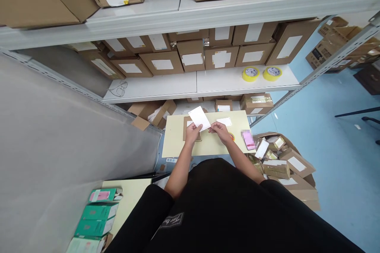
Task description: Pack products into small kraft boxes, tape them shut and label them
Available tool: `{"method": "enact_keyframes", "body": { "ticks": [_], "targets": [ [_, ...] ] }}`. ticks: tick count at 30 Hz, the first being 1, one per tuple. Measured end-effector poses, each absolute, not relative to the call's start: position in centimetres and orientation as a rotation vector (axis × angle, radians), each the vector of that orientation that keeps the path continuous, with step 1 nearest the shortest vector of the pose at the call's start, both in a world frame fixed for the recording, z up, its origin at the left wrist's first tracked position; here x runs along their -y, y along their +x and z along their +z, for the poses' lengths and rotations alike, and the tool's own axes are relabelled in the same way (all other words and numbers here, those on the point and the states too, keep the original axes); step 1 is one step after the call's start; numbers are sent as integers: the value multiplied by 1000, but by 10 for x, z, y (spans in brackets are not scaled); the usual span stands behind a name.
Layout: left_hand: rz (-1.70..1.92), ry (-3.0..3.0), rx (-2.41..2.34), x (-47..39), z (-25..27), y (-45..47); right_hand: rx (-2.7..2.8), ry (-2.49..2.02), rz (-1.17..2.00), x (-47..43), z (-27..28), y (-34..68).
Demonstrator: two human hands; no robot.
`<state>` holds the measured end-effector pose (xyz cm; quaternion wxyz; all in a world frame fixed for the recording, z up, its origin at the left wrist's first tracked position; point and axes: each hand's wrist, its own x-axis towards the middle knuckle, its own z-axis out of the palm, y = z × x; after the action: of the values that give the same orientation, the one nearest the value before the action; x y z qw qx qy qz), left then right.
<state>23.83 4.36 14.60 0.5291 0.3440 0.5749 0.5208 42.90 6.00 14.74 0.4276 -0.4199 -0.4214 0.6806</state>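
My left hand point(192, 133) grips a white paper label point(199, 118) by its lower edge, thumb on top. At the label's lower right corner, the fingers of my right hand point(220, 131) are pinched together on its edge. Below the label, a small flat cardboard box point(185, 123) lies on the cream table point(175, 142), partly covered by the label and my left hand. Another white slip point(225, 121) rests just beyond my right hand. A roll of tape point(232, 136) peeks out from behind my right wrist.
A pink phone point(248, 140) lies at the table's right edge. Right of it stands a large carton point(308, 170) of packed parcels. Ahead, a metal shelf point(166, 85) carries labelled boxes and two yellow tape rolls point(250, 73). Green boxes point(95, 219) sit at lower left.
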Motion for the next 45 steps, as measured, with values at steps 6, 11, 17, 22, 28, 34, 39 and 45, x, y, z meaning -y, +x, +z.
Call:
{"method": "enact_keyframes", "body": {
  "ticks": [6,11,17,22,28,34,39,45],
  "targets": [
    [1203,985,-1648,-35,153,244,1070,-977,1711,-57,151,429],
    [1136,1318,-1550,-28,174,253,1197,-970,1654,-56,156,427],
    [1197,1130,-1498,-32,171,255,1279,-925,1671,-58,161,427],
    [1227,961,-1446,-33,161,250,1246,-956,1696,-62,152,425],
    [1201,1167,-1448,-23,166,243,1246,-956,1717,-67,146,406],
    [1238,1188,-1420,-31,161,206,1239,-1011,1703,-74,151,365],
    [1274,1117,-1296,-39,149,162,1316,-966,1660,-79,158,329],
    [1521,669,-1487,-51,139,80,1053,-1085,1643,-92,143,324]
  ]
}}
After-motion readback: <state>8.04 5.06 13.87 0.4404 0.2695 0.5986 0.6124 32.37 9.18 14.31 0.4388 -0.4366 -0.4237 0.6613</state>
